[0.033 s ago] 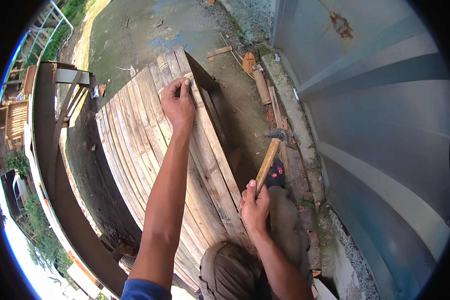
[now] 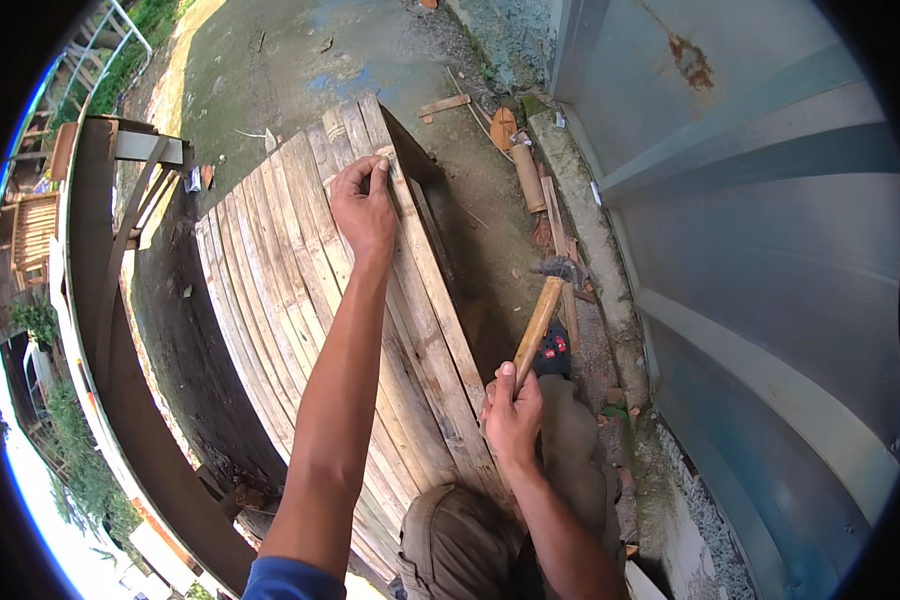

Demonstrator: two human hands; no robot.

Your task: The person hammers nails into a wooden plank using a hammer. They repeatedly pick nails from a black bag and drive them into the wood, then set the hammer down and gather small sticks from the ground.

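A bench of pale, weathered bamboo slats (image 2: 300, 240) stretches away under my arms. My left hand (image 2: 365, 210) rests near its far right corner, thumb and fingertips pinched together at the slats by the right edge. Whatever the pinch holds is too small to make out. Beyond the bench's right edge, my right hand (image 2: 513, 415) grips a hammer (image 2: 538, 325) by the lower part of its wooden handle. The dark metal head points away from me, raised above the ground and apart from the slats.
Corrugated metal sheeting (image 2: 750, 250) runs along the right, above a low concrete ledge (image 2: 600, 220). Wood scraps (image 2: 555, 215) and a bamboo piece (image 2: 527, 178) lie beside it. My knee (image 2: 460, 540) is on the bench; my dark shoe (image 2: 552, 352) shows below the hammer. A curved wall (image 2: 90, 250) borders the left.
The view has shifted slightly, so the bench and surroundings sit a little further right. Both hands keep about the same place and grip.
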